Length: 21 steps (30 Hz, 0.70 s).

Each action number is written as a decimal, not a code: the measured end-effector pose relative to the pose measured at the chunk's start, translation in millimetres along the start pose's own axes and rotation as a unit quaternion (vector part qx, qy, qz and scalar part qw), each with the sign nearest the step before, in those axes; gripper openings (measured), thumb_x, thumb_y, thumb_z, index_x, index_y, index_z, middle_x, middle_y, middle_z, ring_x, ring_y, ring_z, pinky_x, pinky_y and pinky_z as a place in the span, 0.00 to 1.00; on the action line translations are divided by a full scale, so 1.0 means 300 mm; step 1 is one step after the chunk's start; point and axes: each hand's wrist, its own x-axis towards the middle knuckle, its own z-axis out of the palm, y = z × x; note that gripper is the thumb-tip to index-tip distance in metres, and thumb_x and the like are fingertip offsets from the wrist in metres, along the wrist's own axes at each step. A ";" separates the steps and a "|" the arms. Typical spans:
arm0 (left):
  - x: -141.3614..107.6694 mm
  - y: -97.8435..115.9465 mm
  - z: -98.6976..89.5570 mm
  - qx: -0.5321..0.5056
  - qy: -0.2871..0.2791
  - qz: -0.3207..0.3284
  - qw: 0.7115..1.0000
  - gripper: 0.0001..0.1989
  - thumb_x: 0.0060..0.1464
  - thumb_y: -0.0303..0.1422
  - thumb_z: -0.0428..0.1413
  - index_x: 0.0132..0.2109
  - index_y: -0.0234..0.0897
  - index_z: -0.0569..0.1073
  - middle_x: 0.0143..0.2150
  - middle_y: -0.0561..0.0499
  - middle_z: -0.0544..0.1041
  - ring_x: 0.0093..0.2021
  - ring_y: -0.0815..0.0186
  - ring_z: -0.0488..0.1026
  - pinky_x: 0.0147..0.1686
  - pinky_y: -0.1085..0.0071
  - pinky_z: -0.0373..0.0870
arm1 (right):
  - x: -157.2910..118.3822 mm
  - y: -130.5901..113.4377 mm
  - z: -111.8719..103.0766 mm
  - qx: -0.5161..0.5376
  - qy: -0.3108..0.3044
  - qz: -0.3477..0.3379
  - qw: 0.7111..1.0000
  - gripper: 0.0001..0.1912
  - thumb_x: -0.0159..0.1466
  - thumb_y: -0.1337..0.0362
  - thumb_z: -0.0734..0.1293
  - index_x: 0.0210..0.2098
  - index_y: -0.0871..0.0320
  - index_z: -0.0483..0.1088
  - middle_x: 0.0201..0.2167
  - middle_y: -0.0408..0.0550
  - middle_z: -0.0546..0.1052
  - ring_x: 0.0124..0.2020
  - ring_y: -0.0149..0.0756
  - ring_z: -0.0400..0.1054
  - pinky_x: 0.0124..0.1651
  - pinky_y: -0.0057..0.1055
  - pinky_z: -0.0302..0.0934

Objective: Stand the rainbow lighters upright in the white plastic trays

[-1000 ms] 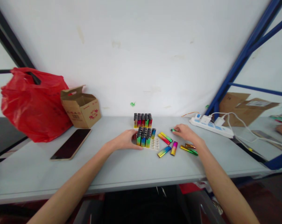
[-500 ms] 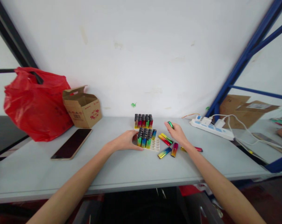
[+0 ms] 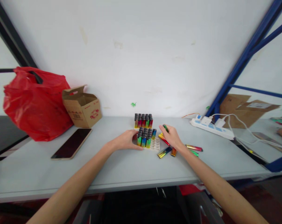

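A white tray with round holes lies mid-table. Upright lighters with black tops fill its left part, and one blue-and-yellow lighter stands farther right. My left hand grips the tray's left end, thumb along the front and fingers behind. Just right of the tray, my right hand is closed around a green lighter, whose tip pokes out above the fingers. Loose lighters lie below and beside that hand, among them a yellow-and-blue one and a red one; the hand partly covers some.
Behind the tray stands another block of upright lighters. To the left are a phone, an opened cardboard box and a red plastic bag. A power strip with plugs and cables lies at the right, beside a blue metal frame.
My right hand has moved left with the green lighter, closer to the tray. It now covers part of the loose lighters, and a green one shows under the wrist. My left hand stays put.
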 end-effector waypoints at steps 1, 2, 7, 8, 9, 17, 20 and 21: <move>0.000 -0.001 0.000 0.000 0.001 0.002 1.000 0.32 0.43 0.58 0.68 0.44 0.37 0.75 0.39 0.49 0.79 0.36 0.58 0.74 0.35 0.66 0.68 | -0.003 -0.005 -0.003 0.011 -0.012 -0.003 1.000 0.25 0.71 0.42 0.58 0.26 0.53 0.58 0.21 0.38 0.61 0.25 0.32 0.55 0.30 0.30 0.50; 0.000 -0.001 0.001 0.000 0.003 0.004 1.000 0.32 0.43 0.58 0.68 0.44 0.37 0.75 0.39 0.49 0.79 0.35 0.58 0.74 0.35 0.66 0.68 | -0.006 -0.011 -0.008 0.024 -0.028 -0.006 0.999 0.24 0.73 0.42 0.57 0.30 0.53 0.59 0.22 0.37 0.63 0.25 0.33 0.57 0.31 0.30 0.52; -0.001 0.002 -0.001 -0.007 0.004 0.007 1.000 0.32 0.43 0.57 0.69 0.45 0.37 0.75 0.39 0.49 0.79 0.36 0.59 0.74 0.35 0.66 0.68 | -0.014 -0.033 -0.033 -0.018 -0.076 -0.093 0.993 0.21 0.75 0.45 0.55 0.32 0.52 0.60 0.28 0.43 0.70 0.31 0.37 0.64 0.37 0.33 0.58; -0.001 0.004 -0.002 -0.007 0.001 0.007 1.000 0.32 0.43 0.57 0.69 0.45 0.37 0.75 0.40 0.49 0.79 0.36 0.58 0.74 0.35 0.66 0.68 | -0.015 -0.034 -0.036 -0.043 -0.081 -0.117 0.989 0.22 0.75 0.46 0.56 0.31 0.52 0.59 0.29 0.44 0.70 0.31 0.37 0.63 0.38 0.33 0.58; -0.001 0.005 -0.003 -0.006 -0.001 0.005 1.000 0.32 0.43 0.57 0.69 0.45 0.37 0.75 0.40 0.49 0.79 0.36 0.58 0.74 0.35 0.66 0.68 | -0.015 -0.034 -0.037 -0.064 -0.089 -0.132 0.985 0.23 0.75 0.46 0.56 0.29 0.52 0.59 0.28 0.43 0.70 0.31 0.37 0.63 0.38 0.33 0.57; -0.001 0.008 -0.003 -0.008 0.000 -0.007 1.000 0.32 0.43 0.55 0.70 0.46 0.36 0.77 0.41 0.48 0.80 0.37 0.57 0.75 0.36 0.66 0.69 | -0.013 -0.009 -0.022 -0.089 -0.124 -0.102 0.983 0.23 0.75 0.47 0.60 0.28 0.53 0.61 0.25 0.43 0.76 0.26 0.35 0.66 0.34 0.31 0.53; -0.002 0.008 -0.003 -0.009 0.001 -0.007 1.000 0.32 0.42 0.55 0.70 0.47 0.37 0.77 0.41 0.49 0.80 0.37 0.57 0.75 0.37 0.67 0.69 | -0.012 -0.004 -0.016 -0.117 -0.164 -0.117 0.972 0.20 0.75 0.50 0.62 0.30 0.54 0.64 0.25 0.43 0.77 0.25 0.35 0.67 0.32 0.30 0.53; -0.003 0.008 -0.002 -0.011 0.001 -0.007 1.000 0.32 0.42 0.55 0.70 0.47 0.37 0.77 0.41 0.49 0.80 0.37 0.58 0.75 0.37 0.67 0.69 | -0.013 -0.005 -0.013 -0.134 -0.175 -0.125 0.967 0.18 0.75 0.51 0.62 0.32 0.54 0.66 0.26 0.44 0.77 0.26 0.35 0.67 0.32 0.30 0.53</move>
